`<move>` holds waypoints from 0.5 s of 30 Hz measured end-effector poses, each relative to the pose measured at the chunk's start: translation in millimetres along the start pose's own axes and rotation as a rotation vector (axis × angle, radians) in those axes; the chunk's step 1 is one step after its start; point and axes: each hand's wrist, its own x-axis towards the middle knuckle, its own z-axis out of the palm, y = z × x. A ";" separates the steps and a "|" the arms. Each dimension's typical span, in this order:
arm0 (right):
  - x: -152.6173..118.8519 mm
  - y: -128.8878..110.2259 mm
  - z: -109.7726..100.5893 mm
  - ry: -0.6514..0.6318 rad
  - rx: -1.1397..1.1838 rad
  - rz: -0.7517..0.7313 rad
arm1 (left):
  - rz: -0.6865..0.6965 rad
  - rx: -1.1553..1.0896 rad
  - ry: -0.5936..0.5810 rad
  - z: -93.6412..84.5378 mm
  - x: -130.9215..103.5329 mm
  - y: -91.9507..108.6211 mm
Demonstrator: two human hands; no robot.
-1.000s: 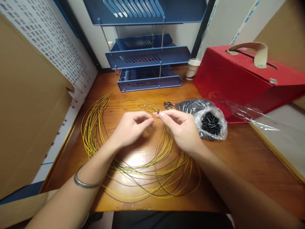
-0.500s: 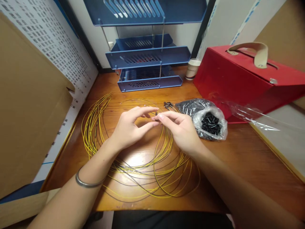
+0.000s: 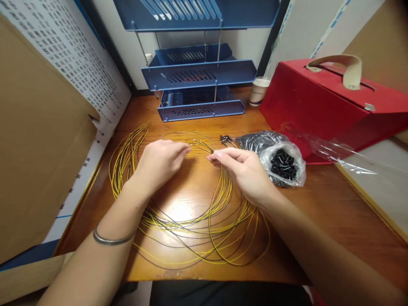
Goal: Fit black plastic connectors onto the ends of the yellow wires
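Observation:
My left hand (image 3: 162, 163) is closed, thumb and fingers pinched together at the end of a thin yellow wire (image 3: 199, 148). Between thumb and forefinger of my right hand (image 3: 244, 168) is a small black sleeve (image 3: 212, 151), mostly covered by the fingertips. Beneath and around both hands a loose coil of yellow and black wires (image 3: 219, 195) lies on the wooden table (image 3: 181, 187). Just right of my right hand, a clear plastic bag (image 3: 298, 172) stands open, full of small black sleeves (image 3: 283, 165). Several wire ends with black caps (image 3: 227, 139) lie beside it.
A blue tiered tray rack (image 3: 200, 110) stands at the back, with a paper cup (image 3: 259, 91) at its right. The red box (image 3: 318, 114) with a beige handle fills the right rear. Brown cardboard (image 3: 41, 144) borders the left side.
My left hand has moved left, away from my right fingertips, and its fingers have closed at the wire ends. My right hand stays nearly in place, still pinching the black sleeve.

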 end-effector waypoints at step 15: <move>-3.2 -6.5 4.2 -0.064 0.259 0.204 | -0.161 -0.818 -0.090 3.3 0.3 41.7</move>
